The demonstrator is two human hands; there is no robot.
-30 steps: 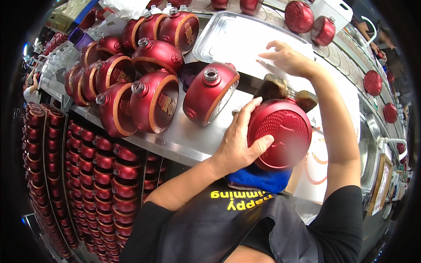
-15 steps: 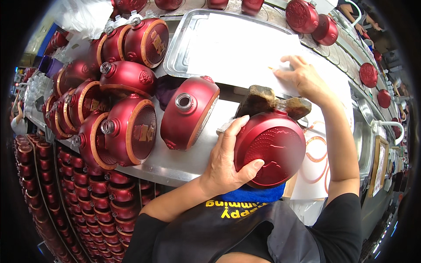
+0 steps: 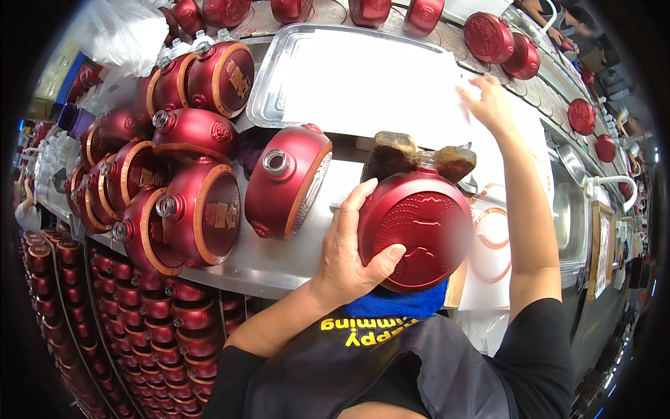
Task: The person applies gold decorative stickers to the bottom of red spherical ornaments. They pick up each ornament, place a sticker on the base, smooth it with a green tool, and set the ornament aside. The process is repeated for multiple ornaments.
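Note:
My left hand [image 3: 349, 251] grips the left side of a round red bottle [image 3: 417, 234], thumb across its embossed face and fingers along the rim. Its clear glass neck lies between two dark, worn blocks [image 3: 392, 152]. The lower edge rests by a blue cloth [image 3: 401, 299] close to my body. My right hand [image 3: 488, 105] reaches out over white paper [image 3: 370, 84] at the right end of a metal tray [image 3: 262, 105]. Its fingers are bent but blurred and washed out by glare, so anything between them cannot be made out.
Another red bottle [image 3: 287, 181] lies left of my left hand. Beyond it several orange-rimmed bottles [image 3: 202, 213] crowd together. A sheet with orange ring shapes [image 3: 494, 227] lies at right, near a metal basin [image 3: 571, 230]. Bottles [image 3: 488, 36] line the back; a co-worker is at the far right.
My right hand has moved right across the white paper, toward the tray's right end. My left hand keeps its grip on the bottle. The whole view has shifted slightly.

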